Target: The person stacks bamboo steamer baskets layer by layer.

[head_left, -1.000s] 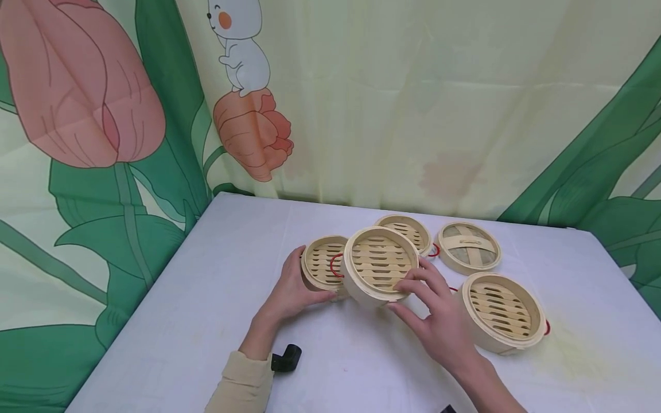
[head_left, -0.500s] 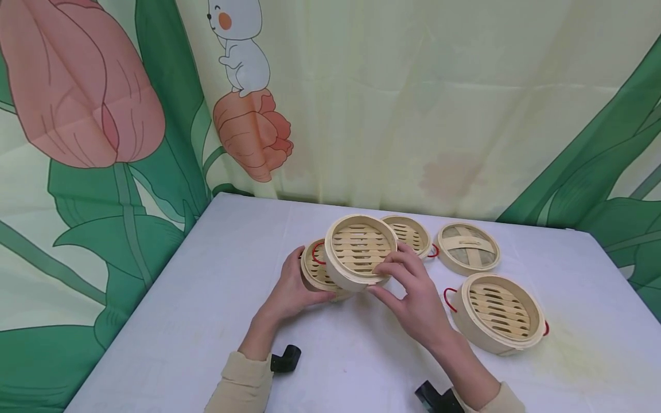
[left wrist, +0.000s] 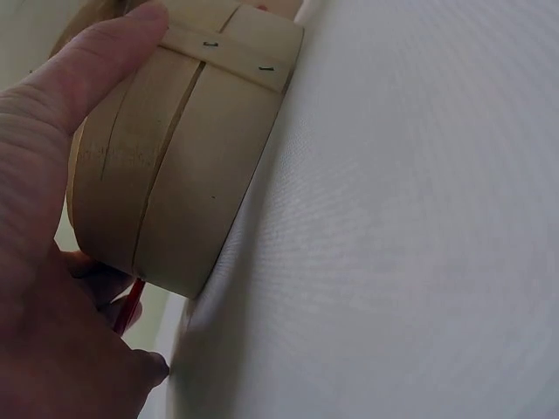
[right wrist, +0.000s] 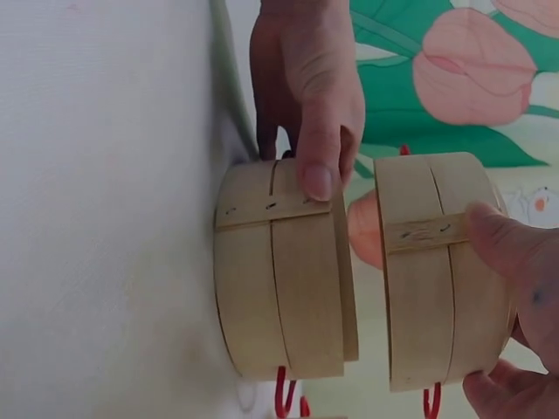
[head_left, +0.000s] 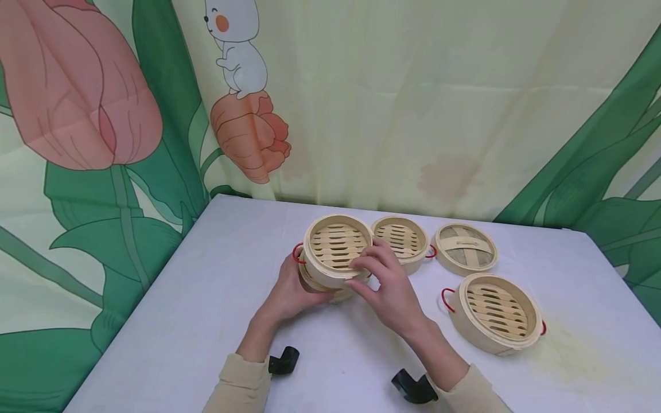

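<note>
My left hand (head_left: 291, 293) grips the side of a bamboo steamer basket (right wrist: 284, 288) that stands on the white table. Thumb and fingers wrap its wall, as the left wrist view shows. Over it my right hand (head_left: 389, 287) pinches a second steamer basket (head_left: 338, 246) by the rim, thumb outside and fingertips reaching inside. That basket has a slatted floor and red loop handles. In the right wrist view a gap separates the two baskets, which are roughly lined up. From the head view the upper basket covers most of the lower one.
Another steamer basket (head_left: 400, 238) stands just behind and right of the held pair. Beside it lies a woven steamer lid (head_left: 466, 246). A larger-looking basket (head_left: 498, 312) with red handles sits at the right. A printed curtain (head_left: 392, 115) hangs behind the table (head_left: 206, 327).
My right hand has carried its basket leftward, from beside the lower basket to above it. The left hand has kept its grip in the same place.
</note>
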`<state>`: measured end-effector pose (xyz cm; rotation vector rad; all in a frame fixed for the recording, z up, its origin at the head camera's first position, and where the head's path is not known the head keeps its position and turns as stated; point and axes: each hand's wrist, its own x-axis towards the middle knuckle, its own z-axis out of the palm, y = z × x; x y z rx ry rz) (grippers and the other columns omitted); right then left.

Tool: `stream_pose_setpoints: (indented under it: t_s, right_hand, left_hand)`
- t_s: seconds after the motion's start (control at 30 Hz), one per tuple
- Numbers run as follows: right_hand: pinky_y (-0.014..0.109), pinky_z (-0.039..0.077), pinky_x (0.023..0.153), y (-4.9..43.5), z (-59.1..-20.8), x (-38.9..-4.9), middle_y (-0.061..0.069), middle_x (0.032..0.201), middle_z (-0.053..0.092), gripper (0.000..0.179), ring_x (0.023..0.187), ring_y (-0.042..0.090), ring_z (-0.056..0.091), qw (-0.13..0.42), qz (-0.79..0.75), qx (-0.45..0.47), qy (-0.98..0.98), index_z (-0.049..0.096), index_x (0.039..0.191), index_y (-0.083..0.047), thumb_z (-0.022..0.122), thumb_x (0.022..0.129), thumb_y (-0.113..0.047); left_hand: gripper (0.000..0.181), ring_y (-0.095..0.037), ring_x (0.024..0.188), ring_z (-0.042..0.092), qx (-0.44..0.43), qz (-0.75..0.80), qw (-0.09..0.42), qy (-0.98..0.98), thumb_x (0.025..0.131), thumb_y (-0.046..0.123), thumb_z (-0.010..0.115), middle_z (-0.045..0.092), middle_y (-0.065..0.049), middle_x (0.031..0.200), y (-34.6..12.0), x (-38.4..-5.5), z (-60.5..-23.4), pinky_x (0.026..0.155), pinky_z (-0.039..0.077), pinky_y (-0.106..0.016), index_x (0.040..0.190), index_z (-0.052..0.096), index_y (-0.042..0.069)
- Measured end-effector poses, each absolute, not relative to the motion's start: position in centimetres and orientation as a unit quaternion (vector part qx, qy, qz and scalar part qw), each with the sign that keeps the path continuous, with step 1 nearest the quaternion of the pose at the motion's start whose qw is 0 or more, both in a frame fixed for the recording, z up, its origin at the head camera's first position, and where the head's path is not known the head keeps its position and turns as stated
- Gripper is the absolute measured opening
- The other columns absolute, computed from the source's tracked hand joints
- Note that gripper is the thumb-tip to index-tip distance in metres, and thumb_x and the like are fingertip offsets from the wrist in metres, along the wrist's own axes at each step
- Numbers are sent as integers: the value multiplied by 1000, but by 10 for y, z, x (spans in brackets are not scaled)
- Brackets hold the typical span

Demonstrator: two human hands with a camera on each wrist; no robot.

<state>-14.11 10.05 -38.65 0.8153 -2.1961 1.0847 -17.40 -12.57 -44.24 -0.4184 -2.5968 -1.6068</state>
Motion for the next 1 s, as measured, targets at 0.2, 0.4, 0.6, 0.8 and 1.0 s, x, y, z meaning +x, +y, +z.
stream_pose_setpoints:
  t_s: [0.2,0.4,0.6,0.8,1.0]
  right_hand:
    - [44,31,114,93,-387,-146,8,105,58,32,132,41,46,257,400,298,-828,71,98,-7,90,72,-4]
    - [49,31,114,89,-388,-148,9,105,59,31,134,42,44,246,396,296,-833,71,97,-7,90,72,-5]
    - [47,37,110,86,-391,-148,7,102,57,30,128,40,49,250,399,302,-829,71,95,-7,91,72,-7]
    - [46,34,112,82,-394,-146,7,102,57,32,132,41,46,254,400,291,-831,72,95,-6,92,71,-7]
    - [49,34,112,77,-397,-143,8,102,58,32,135,42,44,261,385,269,-843,72,96,-8,92,70,-9]
  left_hand:
    - [117,-23,136,35,-149,-528,37,-835,58,26,99,39,-9,147,-127,-176,-444,113,28,-46,151,30,13]
    - [118,-25,137,35,-139,-532,30,-835,58,25,100,39,-13,148,-126,-175,-443,114,27,-45,152,29,9]
    - [114,-27,134,39,-119,-523,15,-844,61,29,98,40,-16,145,-127,-174,-442,112,31,-46,149,30,6]
    - [114,-26,134,39,-120,-525,14,-842,61,31,98,40,-15,145,-126,-174,-442,112,31,-47,149,30,6]
    - [115,-27,134,37,-113,-519,11,-847,61,31,98,39,-16,145,-127,-174,-442,112,31,-47,149,29,6]
